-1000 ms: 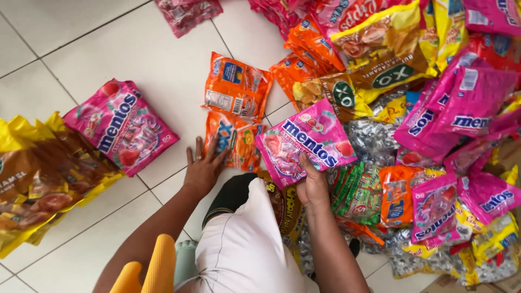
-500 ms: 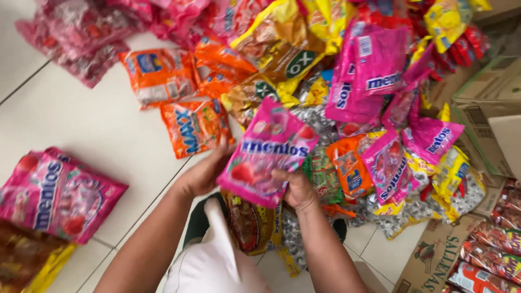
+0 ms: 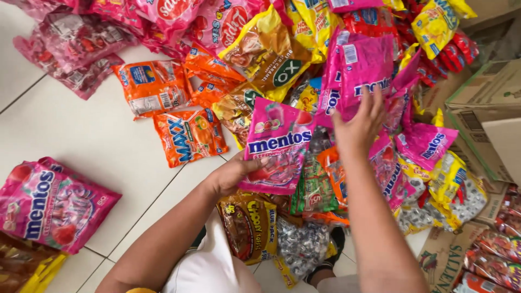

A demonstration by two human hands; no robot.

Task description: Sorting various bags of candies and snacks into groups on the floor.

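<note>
open floor: bare white tiled floor (image 3: 81, 141) spreads left of the heap, wide enough for hands to pass.
left edge: a pink sweet bag (image 3: 49, 203) lies flat on the tiles, with a yellow and brown bag (image 3: 24, 266) just beside it at the corner.
centre and top: the heap of sweet bags (image 3: 304, 59) covers the floor edge to edge, bags overlapping, no gap between them.
orange bags (image 3: 187, 135): these jut from the heap's left side into the open tiles.
right side: cardboard boxes (image 3: 483, 114) wall off the heap.
near the body: the left hand (image 3: 233, 174) holds a pink bag (image 3: 277, 146); the right hand (image 3: 358, 127) lies on the heap.
</note>
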